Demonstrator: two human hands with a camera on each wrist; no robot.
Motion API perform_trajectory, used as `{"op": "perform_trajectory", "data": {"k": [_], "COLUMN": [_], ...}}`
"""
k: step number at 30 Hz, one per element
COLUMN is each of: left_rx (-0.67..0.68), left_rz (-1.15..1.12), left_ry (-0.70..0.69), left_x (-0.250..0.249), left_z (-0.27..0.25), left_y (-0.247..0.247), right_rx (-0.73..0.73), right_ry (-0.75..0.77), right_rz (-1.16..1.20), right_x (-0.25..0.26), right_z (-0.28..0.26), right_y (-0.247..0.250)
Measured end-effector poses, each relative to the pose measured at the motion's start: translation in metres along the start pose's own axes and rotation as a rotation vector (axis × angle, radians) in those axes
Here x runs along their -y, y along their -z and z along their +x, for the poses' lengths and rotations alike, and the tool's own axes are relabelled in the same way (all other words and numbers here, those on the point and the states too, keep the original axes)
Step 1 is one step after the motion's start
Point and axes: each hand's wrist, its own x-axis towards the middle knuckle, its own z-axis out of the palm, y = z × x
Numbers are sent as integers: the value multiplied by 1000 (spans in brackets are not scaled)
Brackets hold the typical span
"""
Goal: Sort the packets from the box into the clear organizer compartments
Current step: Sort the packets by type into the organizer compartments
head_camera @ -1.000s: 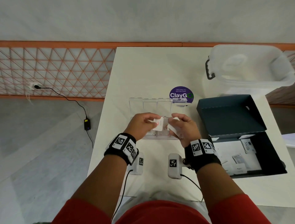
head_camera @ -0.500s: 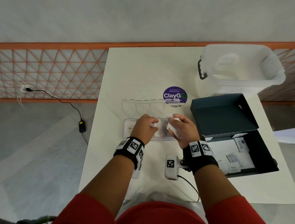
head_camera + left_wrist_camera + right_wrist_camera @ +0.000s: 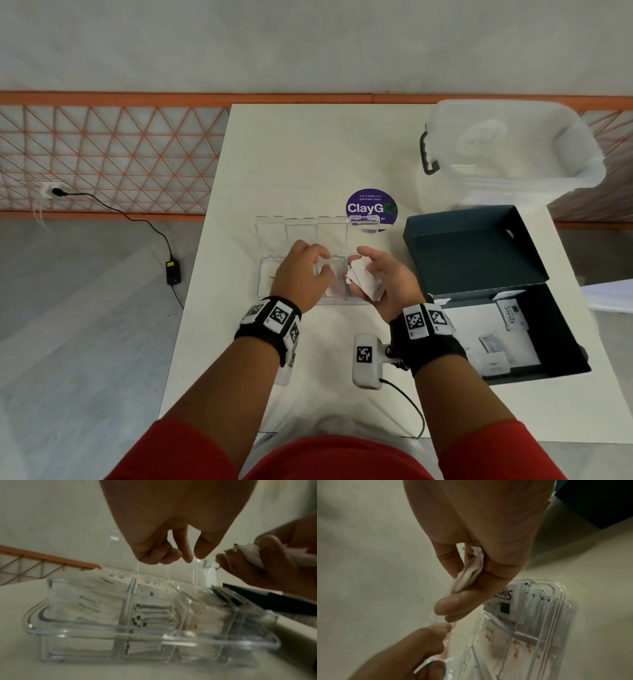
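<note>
Right hand [image 3: 390, 284] curled round fanned stack of white paper packets [image 3: 363, 281], kept ready as supply; left hand [image 3: 301, 274] hangs loosely curled, holding nothing, above partly filled clear plastic organizer [image 3: 270, 270]; dark cardboard box [image 3: 561, 329] just right, packets remaining.

Office pantry or break area, by the signs. White table [image 3: 308, 154] carries a round purple sticker [image 3: 371, 208] reading "ClayGo" and "Let's keep our pantries clean". Single-serve packets [image 3: 493, 342] in a dark box [image 3: 479, 260], one marked "Stevia". Lidded clear plastic tub [image 3: 510, 144] at the far corner. Plain pale wall, orange lattice panel [image 3: 109, 157] along its base, grey floor, wall socket [image 3: 51, 190] with power adapter [image 3: 173, 273] plugged in.
</note>
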Motion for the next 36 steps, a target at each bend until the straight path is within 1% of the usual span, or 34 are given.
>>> {"op": "perform_trajectory", "data": {"k": [2,3,5,7,8,13,15,19,21,25,28,30,31,33,36], "left_rx": [-53,-39,40,95,94,-48,-40,26,30,24,101,172,187,147,60], "left_rz": [-151,-237,-373,-405,-412,-556,-561,-504,-503,-538,-501,-505,-512,-505,-398], "left_ry": [14,29,66,103,121,204,226,242,245,213,206,222,235,260,270], "left_x": [-4,-7,-14,-16,-16,-17,-19,-18,-17,-15,-11,-9,-8,-6,-3], "left_z": [0,-1,-1,-2,-2,-6,-10,-15,-14,-12,-9,-9,-9,-10,-8], "left_y": [7,10,16,18,19,22,21,17,17,22,25,25,24,23,17], "right_rx": [21,44,85,112,122,153,131,45,39,35,22,12,5,-10,-17], "right_ry": [25,35,41,41,39,38,57,98,109,124,117,106,102,102,108], "right_rz": [-61,-85,-131,-182,-202,-228,-236,-188,-168,-208,-204,-149,-118,-75,-67], "right_x": [0,-1,-2,-3,-3,-7,-10,-7,-5,-7,-7,-6,-5,-3,0], "right_z": [1,1,0,-1,-1,-2,-3,-2,-1,-2,-2,-1,0,0,1], "right_y": [-1,-2,-5,-9,-11,-14,-16,-17,-15,-14,-13,-11,-10,-7,-3]}}
